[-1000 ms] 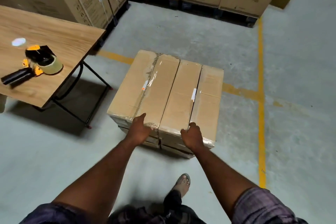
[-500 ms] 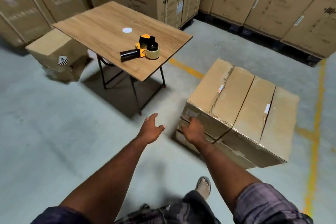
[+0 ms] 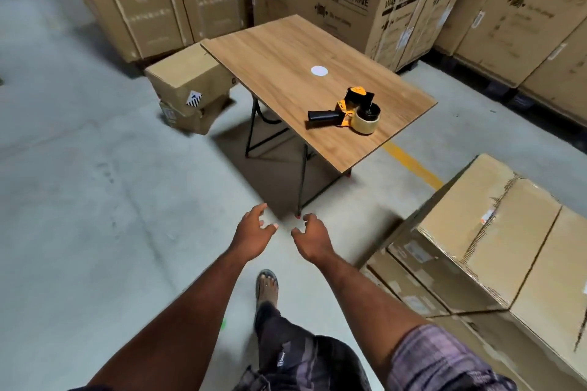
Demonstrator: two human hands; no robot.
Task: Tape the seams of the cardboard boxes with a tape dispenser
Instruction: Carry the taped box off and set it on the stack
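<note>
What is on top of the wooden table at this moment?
A yellow-and-black tape dispenser lies on the wooden table near its right edge, untouched. Farther back is a small white round spot; sticker or light, unclear. The dispenser hides the surface beneath it.

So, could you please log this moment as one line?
left hand: open, empty | right hand: open, empty | dispenser: on table | box: on floor

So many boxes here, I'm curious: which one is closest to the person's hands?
The low taped box on the floor, just right of the right hand. The small box sits by the table's far corner, and the tall printed boxes stand behind it.
</note>
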